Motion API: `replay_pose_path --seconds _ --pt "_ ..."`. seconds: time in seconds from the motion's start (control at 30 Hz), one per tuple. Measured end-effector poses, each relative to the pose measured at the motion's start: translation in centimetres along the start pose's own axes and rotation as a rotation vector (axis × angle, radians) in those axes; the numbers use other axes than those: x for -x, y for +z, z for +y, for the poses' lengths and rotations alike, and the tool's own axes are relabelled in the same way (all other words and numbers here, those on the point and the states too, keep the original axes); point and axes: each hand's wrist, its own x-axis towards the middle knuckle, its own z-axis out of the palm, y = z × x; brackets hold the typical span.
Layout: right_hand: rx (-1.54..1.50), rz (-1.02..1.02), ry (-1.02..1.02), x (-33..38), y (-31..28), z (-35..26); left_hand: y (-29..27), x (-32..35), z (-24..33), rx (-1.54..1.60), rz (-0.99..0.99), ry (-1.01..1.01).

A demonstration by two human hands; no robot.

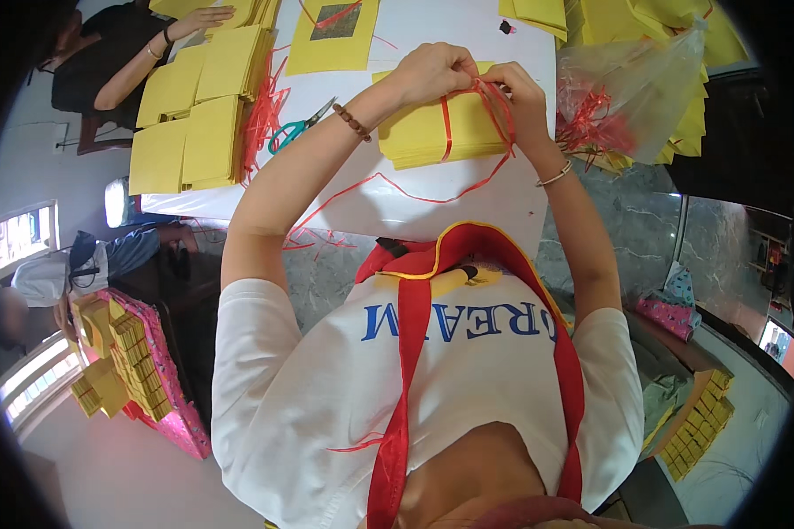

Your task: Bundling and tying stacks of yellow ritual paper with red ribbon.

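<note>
Head view: white tabletop (494, 212), yellow stacks (212, 141), a bundle (415, 137) in red ribbon (447, 128).
Flat yellow pieces form the stacks along the tabletop's left side; a clear plastic bag (653, 79) with red strands inside stands at the right, just beyond the edge. Between them, near the middle, the bundle lies flat, bound across by the ribbon. At its far right part, the left hand (434, 70) and right hand (520, 93) almost meet, the fingers of each pinched together on the ribbon. Teal-handled scissors (302, 129) lie just beside the left forearm. Thinnest of all, a loose ribbon end trails leftward across the tabletop.
</note>
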Motion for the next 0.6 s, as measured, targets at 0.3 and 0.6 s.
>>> replay_pose_path --seconds 0.3,0.6 --pt "-0.154 -0.022 0.037 0.0 -0.5 -0.5 0.3 -0.7 0.3 -0.009 0.043 0.032" --pt "0.005 -0.018 -0.008 2.3 -2.1 0.2 -1.0 -0.5 0.3 -0.694 0.117 0.202"
